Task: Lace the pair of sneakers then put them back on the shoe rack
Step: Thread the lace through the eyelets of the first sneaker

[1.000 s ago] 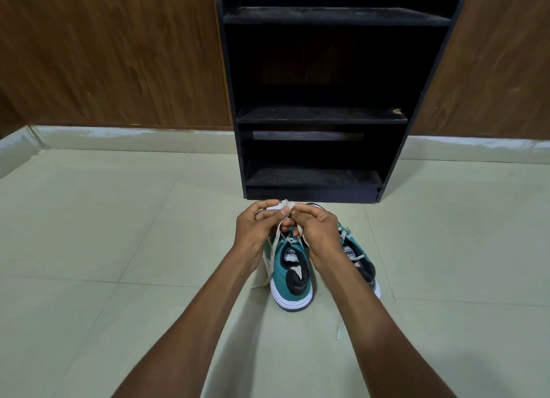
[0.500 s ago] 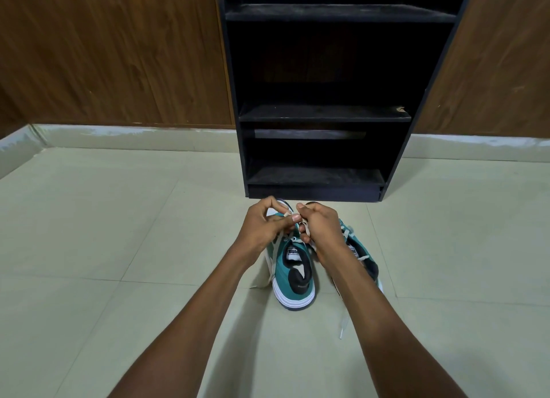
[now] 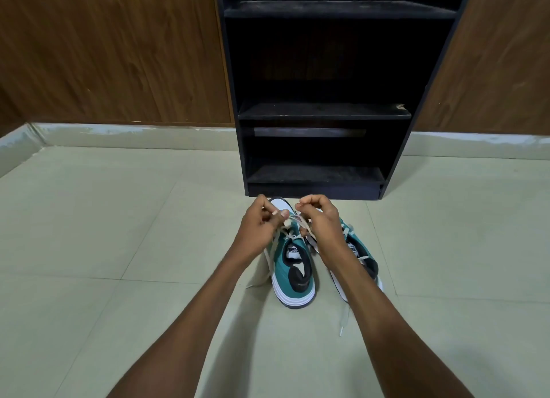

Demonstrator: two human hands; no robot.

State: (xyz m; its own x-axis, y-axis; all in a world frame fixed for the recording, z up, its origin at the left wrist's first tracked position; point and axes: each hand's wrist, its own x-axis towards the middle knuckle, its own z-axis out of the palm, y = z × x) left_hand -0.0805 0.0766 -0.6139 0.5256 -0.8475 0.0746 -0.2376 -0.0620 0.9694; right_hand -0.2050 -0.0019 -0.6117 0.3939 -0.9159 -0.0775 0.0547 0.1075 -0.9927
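Two teal sneakers with white soles and black heels stand side by side on the floor in front of the black shoe rack [image 3: 321,112]. Over the left sneaker [image 3: 293,271], my left hand [image 3: 262,228] and my right hand [image 3: 323,222] each pinch a strand of its white lace [image 3: 297,220]. The strands cross between my fingers above the tongue. A loose end of that lace trails down the shoe's left side to the floor. My right forearm hides much of the right sneaker [image 3: 361,256]; its loose lace end [image 3: 344,318] lies on the tiles.
The shoe rack has three bare dark shelves and stands against a brown wood-panelled wall [image 3: 113,52]. Pale floor tiles [image 3: 119,219] spread to the left and right of the shoes, bounded by a light skirting at the wall.
My hands have drawn slightly apart while holding the lace, and the strands now stretch across between them. The sneakers have stayed in place.
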